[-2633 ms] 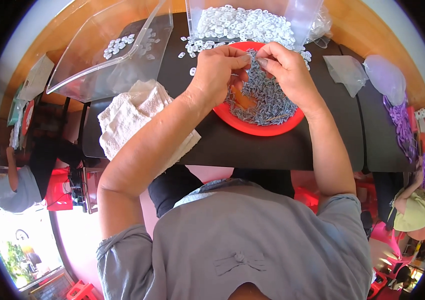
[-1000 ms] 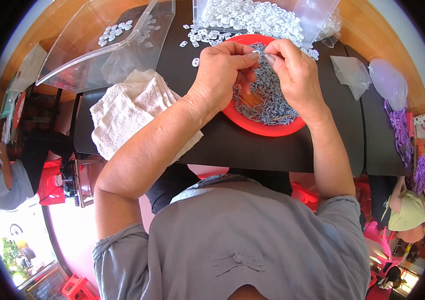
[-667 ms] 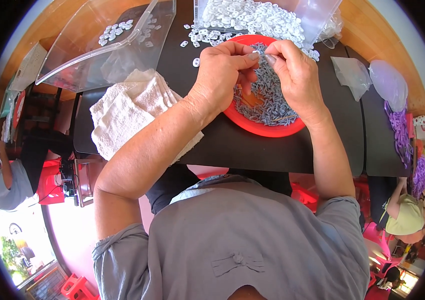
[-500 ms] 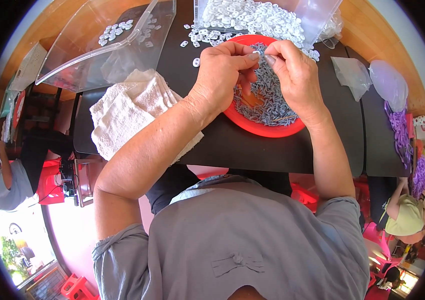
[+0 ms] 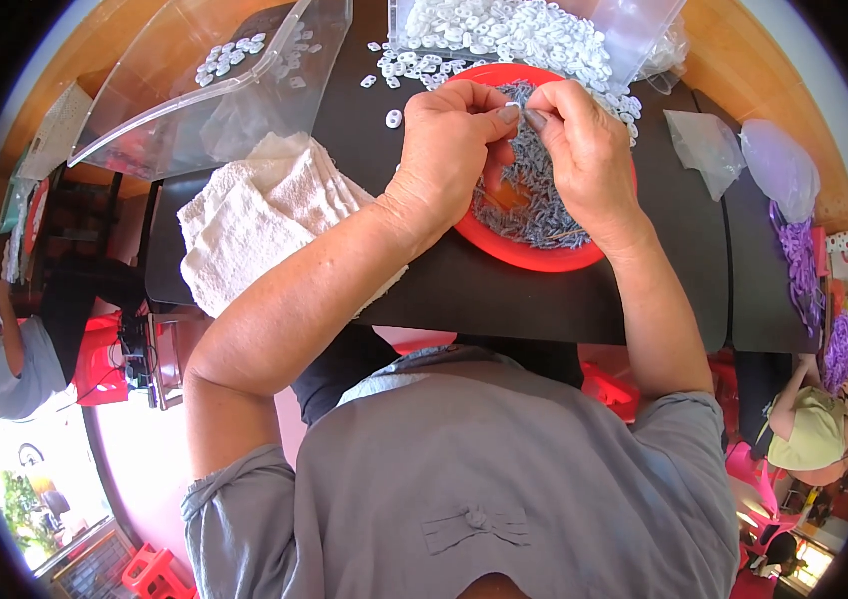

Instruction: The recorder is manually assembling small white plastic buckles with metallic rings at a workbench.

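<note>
Both of my hands are raised over a red plastic basin (image 5: 532,258) full of small grey-blue pieces (image 5: 554,222), too small to name. My left hand (image 5: 456,140) pinches a small white two-hole plastic piece (image 5: 513,106) between thumb and fingertips. Close beside it, my right hand (image 5: 583,150) has thumb and index finger pressed together; what lies between them is too small to make out. Loose white two-hole pieces (image 5: 414,68) are scattered behind the basin, and one lone white piece (image 5: 394,119) lies near my left hand.
A clear bin (image 5: 633,40) heaped with white pieces stands behind the basin. At left are another clear bin (image 5: 174,110) with several white pieces and a folded cream towel (image 5: 264,220). Plastic bags (image 5: 703,150) and purple straps (image 5: 796,260) lie at right. Other people (image 5: 808,429) sit at both sides.
My right hand has shifted slightly left, toward my left fingertips. The left hand stays nearly in place, still pinching the white piece.
</note>
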{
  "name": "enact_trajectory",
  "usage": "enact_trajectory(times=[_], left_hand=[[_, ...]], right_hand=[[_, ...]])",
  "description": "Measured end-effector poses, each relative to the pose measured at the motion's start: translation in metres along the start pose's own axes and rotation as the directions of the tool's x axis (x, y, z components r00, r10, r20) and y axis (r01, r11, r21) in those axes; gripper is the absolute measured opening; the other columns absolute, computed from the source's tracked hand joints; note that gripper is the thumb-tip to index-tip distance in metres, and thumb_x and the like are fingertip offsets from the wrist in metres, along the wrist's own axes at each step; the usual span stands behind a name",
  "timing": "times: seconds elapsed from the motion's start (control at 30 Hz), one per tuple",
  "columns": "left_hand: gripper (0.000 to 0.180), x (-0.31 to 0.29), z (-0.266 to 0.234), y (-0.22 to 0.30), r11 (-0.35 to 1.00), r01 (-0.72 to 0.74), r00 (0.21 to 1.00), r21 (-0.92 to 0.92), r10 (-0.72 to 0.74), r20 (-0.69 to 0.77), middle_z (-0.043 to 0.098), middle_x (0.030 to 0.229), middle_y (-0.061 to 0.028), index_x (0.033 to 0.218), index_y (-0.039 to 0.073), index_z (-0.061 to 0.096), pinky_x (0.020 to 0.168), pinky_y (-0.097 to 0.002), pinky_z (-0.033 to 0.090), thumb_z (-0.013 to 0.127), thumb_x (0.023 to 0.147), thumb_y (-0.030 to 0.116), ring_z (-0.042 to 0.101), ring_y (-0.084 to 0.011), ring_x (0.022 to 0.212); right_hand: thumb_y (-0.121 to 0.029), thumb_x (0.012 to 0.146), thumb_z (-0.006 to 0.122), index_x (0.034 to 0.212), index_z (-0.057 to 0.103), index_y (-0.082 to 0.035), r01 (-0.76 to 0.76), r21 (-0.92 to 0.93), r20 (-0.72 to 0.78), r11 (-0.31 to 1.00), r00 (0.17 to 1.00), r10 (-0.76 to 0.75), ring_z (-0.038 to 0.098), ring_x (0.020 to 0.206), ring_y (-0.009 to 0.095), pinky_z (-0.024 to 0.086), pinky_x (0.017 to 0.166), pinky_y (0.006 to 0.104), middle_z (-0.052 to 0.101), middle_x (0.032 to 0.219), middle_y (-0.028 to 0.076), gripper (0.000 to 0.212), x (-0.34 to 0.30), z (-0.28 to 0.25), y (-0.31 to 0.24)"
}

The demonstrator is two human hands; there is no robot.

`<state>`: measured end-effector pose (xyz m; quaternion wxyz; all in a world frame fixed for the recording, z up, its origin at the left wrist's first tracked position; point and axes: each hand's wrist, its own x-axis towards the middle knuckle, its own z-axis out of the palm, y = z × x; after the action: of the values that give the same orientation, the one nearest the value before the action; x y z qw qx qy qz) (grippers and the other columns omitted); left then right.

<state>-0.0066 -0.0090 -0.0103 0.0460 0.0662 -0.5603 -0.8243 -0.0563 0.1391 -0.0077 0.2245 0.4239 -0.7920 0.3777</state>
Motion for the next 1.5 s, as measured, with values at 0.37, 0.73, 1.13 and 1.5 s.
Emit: enact_trajectory(times=[0.37, 0.73, 1.13, 1.5], left_hand=[[0.011, -0.002, -0.002, 0.003, 0.999, 0.010, 1.000, -0.032, -0.010, -0.008, 0.058, 0.073, -0.0063, 0.092, -0.003, 0.058, 0.043, -0.0264, 0.042, 0.061, 0.091, 0.008, 0.056, -0.0131, 0.058], [0.011, 0.001, -0.001, 0.000, 0.996, 0.044, 0.999, -0.081, -0.042, 0.032, 0.058, 0.070, -0.0068, 0.088, -0.003, 0.059, 0.040, -0.0256, 0.045, 0.062, 0.090, 0.008, 0.055, -0.0130, 0.050], [0.009, -0.001, -0.006, 0.001, 0.987, 0.120, 0.992, -0.110, -0.115, 0.051, 0.058, 0.078, -0.0058, 0.091, -0.002, 0.059, 0.047, -0.0273, 0.045, 0.056, 0.093, 0.007, 0.056, -0.0140, 0.063], [0.009, 0.002, -0.008, -0.001, 0.980, 0.134, 0.990, -0.150, -0.127, 0.055, 0.058, 0.081, -0.0069, 0.094, -0.001, 0.058, 0.048, -0.0280, 0.045, 0.056, 0.093, 0.008, 0.057, -0.0145, 0.064]], right_hand=[[0.005, 0.088, 0.057, 0.094, 0.055, 0.000, -0.054, 0.134, -0.056, 0.989, 0.997, 0.062, 0.057, 0.071, 0.015, 0.047, 0.065, 0.0275, 0.061, 0.080, 0.006, 0.008, -0.002, 0.009, 0.000], [0.000, 0.091, 0.057, 0.096, 0.056, 0.000, -0.008, 0.085, -0.065, 0.996, 0.998, 0.014, 0.055, 0.071, 0.010, 0.046, 0.064, 0.0258, 0.061, 0.081, 0.003, 0.005, 0.001, 0.005, 0.003], [-0.009, 0.095, 0.055, 0.096, 0.059, -0.003, -0.237, 0.335, -0.015, 0.912, 0.966, 0.257, 0.055, 0.076, 0.005, 0.046, 0.060, 0.0211, 0.060, 0.086, -0.001, 0.007, -0.006, 0.019, -0.002], [-0.003, 0.093, 0.056, 0.102, 0.063, -0.002, -0.152, 0.189, -0.007, 0.970, 0.988, 0.156, 0.056, 0.072, 0.007, 0.046, 0.059, 0.0229, 0.063, 0.087, 0.001, 0.011, -0.004, 0.011, 0.004]])
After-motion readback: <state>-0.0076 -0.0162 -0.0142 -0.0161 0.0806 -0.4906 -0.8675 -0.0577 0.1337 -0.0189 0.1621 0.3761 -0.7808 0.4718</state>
